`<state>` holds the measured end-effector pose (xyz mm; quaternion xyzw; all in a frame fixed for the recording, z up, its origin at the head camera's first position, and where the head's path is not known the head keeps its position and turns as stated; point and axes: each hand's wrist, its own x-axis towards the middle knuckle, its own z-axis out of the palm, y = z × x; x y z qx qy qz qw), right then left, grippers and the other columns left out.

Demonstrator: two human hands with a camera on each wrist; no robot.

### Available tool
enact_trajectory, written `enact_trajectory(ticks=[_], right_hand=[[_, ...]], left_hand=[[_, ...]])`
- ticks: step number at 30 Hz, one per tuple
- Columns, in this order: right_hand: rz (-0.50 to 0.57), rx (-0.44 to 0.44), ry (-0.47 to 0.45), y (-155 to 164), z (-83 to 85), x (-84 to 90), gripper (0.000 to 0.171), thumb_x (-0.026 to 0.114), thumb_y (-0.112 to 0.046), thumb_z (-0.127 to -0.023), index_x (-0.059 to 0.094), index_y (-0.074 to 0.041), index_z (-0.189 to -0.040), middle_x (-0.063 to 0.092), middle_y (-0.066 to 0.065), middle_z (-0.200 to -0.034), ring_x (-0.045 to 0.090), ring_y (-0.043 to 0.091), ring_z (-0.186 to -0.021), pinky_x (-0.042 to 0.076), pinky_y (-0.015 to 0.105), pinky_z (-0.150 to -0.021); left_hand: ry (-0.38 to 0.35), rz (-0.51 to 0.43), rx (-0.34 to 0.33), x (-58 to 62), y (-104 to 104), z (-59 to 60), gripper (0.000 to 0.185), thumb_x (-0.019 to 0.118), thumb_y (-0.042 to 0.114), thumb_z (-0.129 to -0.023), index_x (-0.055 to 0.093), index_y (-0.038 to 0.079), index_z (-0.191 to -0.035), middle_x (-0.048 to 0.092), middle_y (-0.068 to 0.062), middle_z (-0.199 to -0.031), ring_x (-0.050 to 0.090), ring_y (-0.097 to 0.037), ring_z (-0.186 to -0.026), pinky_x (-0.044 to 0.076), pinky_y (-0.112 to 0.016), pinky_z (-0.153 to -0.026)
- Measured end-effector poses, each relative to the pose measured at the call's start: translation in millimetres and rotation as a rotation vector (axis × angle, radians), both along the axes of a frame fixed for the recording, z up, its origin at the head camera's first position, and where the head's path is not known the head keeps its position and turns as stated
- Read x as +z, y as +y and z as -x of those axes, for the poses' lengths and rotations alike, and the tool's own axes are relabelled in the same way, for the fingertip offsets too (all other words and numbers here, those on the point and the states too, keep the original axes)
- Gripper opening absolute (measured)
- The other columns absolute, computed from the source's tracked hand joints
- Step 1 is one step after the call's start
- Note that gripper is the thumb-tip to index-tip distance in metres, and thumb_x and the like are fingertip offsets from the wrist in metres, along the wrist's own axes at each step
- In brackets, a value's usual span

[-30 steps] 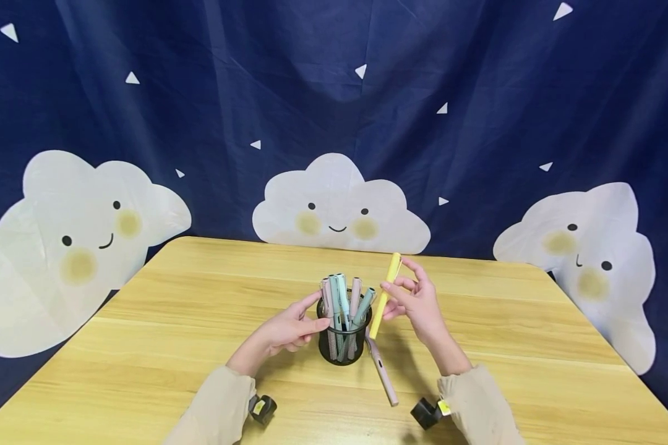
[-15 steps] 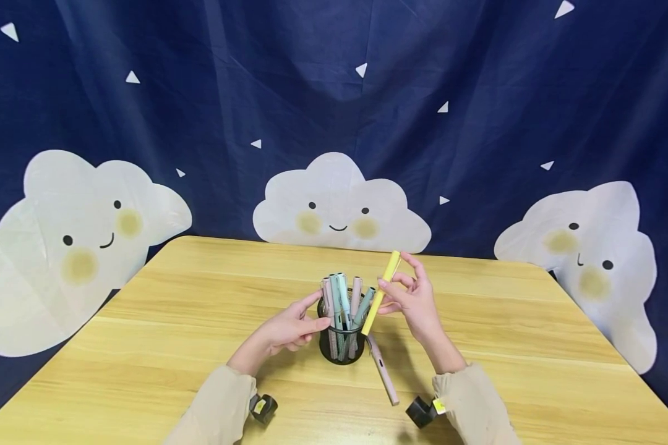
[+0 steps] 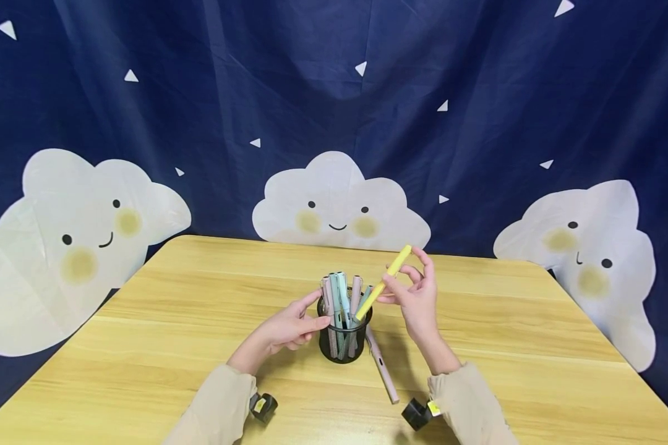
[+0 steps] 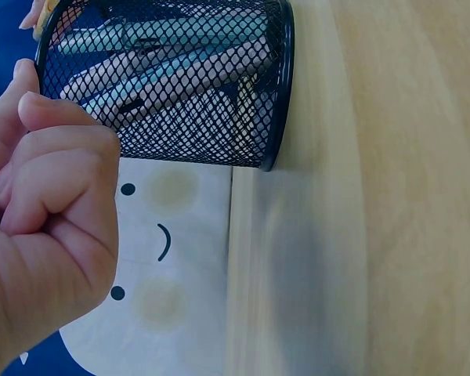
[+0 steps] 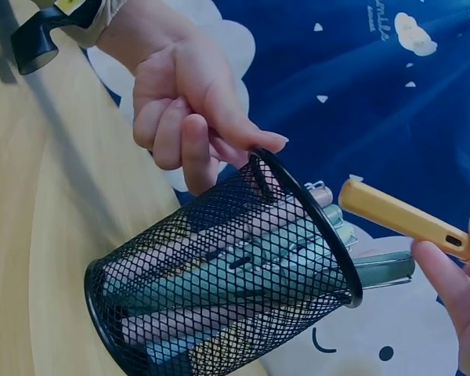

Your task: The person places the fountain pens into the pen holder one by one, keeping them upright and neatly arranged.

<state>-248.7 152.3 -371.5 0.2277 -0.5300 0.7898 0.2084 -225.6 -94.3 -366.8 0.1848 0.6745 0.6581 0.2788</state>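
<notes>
A black mesh pen holder (image 3: pixel 342 358) stands upright on the table with several pink, green and light blue pens (image 3: pixel 343 296) in it. My left hand (image 3: pixel 289 327) grips its rim from the left, the thumb at the front edge and the index finger along the far side. With thumb and fingers, my right hand (image 3: pixel 419 303) pinches a yellow pen (image 3: pixel 396 264) at the holder's upper right. The pen slants, its lower end overlapping the opening in the head view. In the right wrist view, the yellow pen's end (image 5: pixel 376 205) shows outside the rim, beside the other pens' tops.
A loose pink pen (image 3: pixel 384 374) lies on the wooden table (image 3: pixel 145 346) just right of the holder's base. Black wrist cameras (image 3: pixel 417 413) hang under both sleeves. Behind the table's far edge hangs a dark blue curtain (image 3: pixel 211 111) with white clouds.
The yellow pen has tilted further, and its lower end has swung left from beside the holder to over its opening. My right hand has shifted slightly with it; the left hand stays put.
</notes>
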Motion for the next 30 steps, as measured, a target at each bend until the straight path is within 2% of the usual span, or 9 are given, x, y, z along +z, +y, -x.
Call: enact_trajectory(ticks=[4,7,9,12,15,19,24,30], right_hand=[[-0.003,-0.059,0.042,13,36.4,-41.7,0.079,0.066,0.008,-0.075,0.025,-0.017,-0.138,0.051,0.023,-0.104,0.062,0.038,-0.068,0.048,0.049,-0.046],[0.005,-0.054,0.033,13,45.0,-52.9,0.081,0.066,0.01,-0.074,0.025,-0.018,-0.138,0.048,0.029,-0.107,0.06,0.042,-0.073,0.047,0.051,-0.046],[-0.004,-0.042,0.037,11,44.8,-53.8,0.081,0.067,0.01,-0.073,0.026,-0.017,-0.137,0.048,0.03,-0.106,0.06,0.04,-0.075,0.047,0.051,-0.046],[-0.055,-0.043,0.061,7,35.9,-45.1,0.076,0.067,0.009,-0.074,0.028,-0.013,-0.135,0.052,0.028,-0.102,0.061,0.032,-0.077,0.049,0.048,-0.047],[-0.114,-0.054,0.089,-4,12.0,-18.1,0.07,0.067,0.007,-0.075,0.029,-0.008,-0.132,0.058,0.019,-0.096,0.062,0.023,-0.076,0.05,0.044,-0.048],[-0.172,-0.088,0.077,-19,-20.0,17.0,0.063,0.067,0.009,-0.074,0.032,0.0,-0.126,0.06,0.009,-0.091,0.06,0.016,-0.075,0.051,0.039,-0.05],[-0.268,-0.149,0.078,-25,-29.5,25.0,0.061,0.064,0.019,-0.07,0.031,0.009,-0.121,0.059,0.007,-0.088,0.058,0.013,-0.074,0.052,0.031,-0.053],[-0.372,-0.223,0.11,-28,-29.2,21.9,0.061,0.067,0.018,-0.068,0.034,0.008,-0.12,0.056,0.022,-0.087,0.056,0.008,-0.077,0.051,0.021,-0.054]], left_hand=[[0.002,0.001,0.006,0.3,0,0.0,0.076,0.06,0.022,-0.086,0.011,0.019,-0.145,0.039,0.003,-0.048,0.025,-0.005,-0.037,0.016,-0.017,-0.036],[0.001,0.006,0.012,0.7,0,-0.2,0.076,0.06,0.022,-0.086,0.011,0.019,-0.145,0.039,0.003,-0.048,0.025,-0.005,-0.038,0.016,-0.017,-0.036],[0.0,0.008,0.015,1.0,0,-0.4,0.077,0.06,0.022,-0.086,0.01,0.019,-0.145,0.039,0.003,-0.048,0.025,-0.005,-0.038,0.016,-0.017,-0.036],[-0.002,0.009,0.014,1.0,0,-0.5,0.077,0.06,0.023,-0.086,0.01,0.019,-0.145,0.039,0.003,-0.048,0.025,-0.005,-0.038,0.016,-0.017,-0.036],[-0.001,0.009,0.014,1.0,0,-0.4,0.077,0.061,0.023,-0.086,0.011,0.019,-0.145,0.039,0.003,-0.049,0.025,-0.005,-0.038,0.016,-0.017,-0.036],[-0.001,0.014,0.015,1.1,0,-0.4,0.077,0.061,0.023,-0.086,0.011,0.019,-0.145,0.039,0.002,-0.049,0.025,-0.005,-0.038,0.016,-0.017,-0.036],[-0.005,0.019,0.015,0.9,0,-0.6,0.077,0.06,0.023,-0.086,0.01,0.019,-0.145,0.039,0.002,-0.05,0.025,-0.005,-0.038,0.015,-0.016,-0.036],[-0.003,0.011,0.009,0.6,0,-0.6,0.077,0.06,0.023,-0.087,0.01,0.019,-0.145,0.039,0.002,-0.05,0.024,-0.005,-0.038,0.015,-0.016,-0.036]])
